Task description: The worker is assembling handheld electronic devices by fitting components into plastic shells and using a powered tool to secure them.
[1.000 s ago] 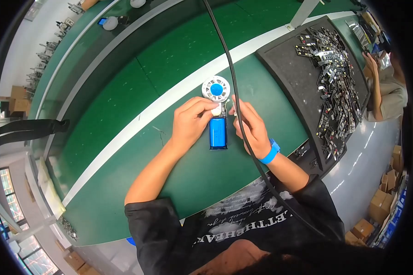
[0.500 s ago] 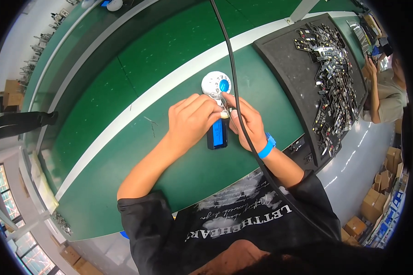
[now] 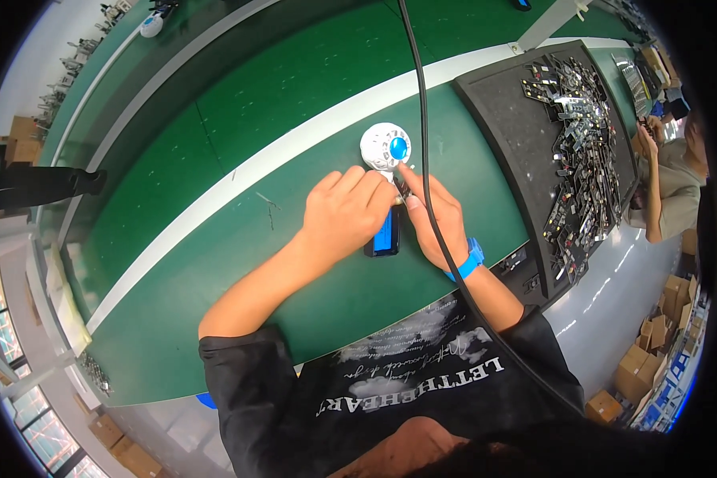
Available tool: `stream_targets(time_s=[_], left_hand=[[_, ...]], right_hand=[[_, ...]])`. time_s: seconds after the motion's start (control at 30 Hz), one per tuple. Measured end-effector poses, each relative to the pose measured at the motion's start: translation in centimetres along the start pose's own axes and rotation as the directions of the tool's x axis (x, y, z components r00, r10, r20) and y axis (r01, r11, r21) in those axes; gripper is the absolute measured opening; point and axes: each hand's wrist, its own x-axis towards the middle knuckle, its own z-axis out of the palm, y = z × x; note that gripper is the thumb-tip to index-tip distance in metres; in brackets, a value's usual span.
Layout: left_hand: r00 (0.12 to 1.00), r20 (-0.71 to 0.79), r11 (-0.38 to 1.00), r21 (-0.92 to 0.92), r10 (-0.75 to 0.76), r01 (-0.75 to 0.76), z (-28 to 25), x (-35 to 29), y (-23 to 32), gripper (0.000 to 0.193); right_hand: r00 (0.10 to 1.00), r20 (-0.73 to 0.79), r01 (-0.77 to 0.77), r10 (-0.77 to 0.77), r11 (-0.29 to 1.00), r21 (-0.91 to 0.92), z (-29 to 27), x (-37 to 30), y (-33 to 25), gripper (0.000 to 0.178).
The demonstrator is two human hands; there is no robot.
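Note:
A white round device [image 3: 374,146] with a blue disc on its face rests on the green table. Just below its narrow neck, my left hand [image 3: 345,209] is closed, knuckles up; its fingertips are mostly hidden. Close against it, my right hand [image 3: 440,227] pinches a small dark metallic part [image 3: 402,189], its index finger stretched toward the blue disc. What my left fingers grip, if anything, cannot be made out. Beneath both hands lies a black block with a bright blue face [image 3: 383,237], partly covered. A blue band [image 3: 470,259] circles my right wrist.
A black cable [image 3: 422,103] hangs across the view in front of my right hand. On the right, a black tray [image 3: 494,111] holds a heap of small electronic parts [image 3: 585,159]. Beyond it sits another person [image 3: 673,195]. Thin wire scraps [image 3: 271,215] lie left of my hands.
The whole view has shifted slightly, moving the scene a little rightward in the picture. My hands stay together below the white device; the dark part between them shows more plainly now.

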Motion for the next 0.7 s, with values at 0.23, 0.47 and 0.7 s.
stream_targets(time_s=[0.23,0.47,0.7], left_hand=[[0.989,-0.034,0.931,-0.344,-0.141,0.121,1.2,-0.2,-0.6,0.016],[0.971,0.043,0.808,-0.547,-0.234,0.219,1.7,-0.5,-0.5,0.017],[0.982,0.010,0.894,-0.413,-0.187,0.175,1.2,-0.4,-0.2,0.016]], right_hand=[[0.954,0.069,-0.298,0.291,0.916,0.269,-0.3,-0.7,-0.9,0.042],[0.920,0.095,-0.384,0.380,0.829,0.406,-0.2,-1.2,-0.5,0.044],[0.917,0.110,-0.394,0.384,0.821,0.413,-0.2,-1.2,-0.7,0.044]])
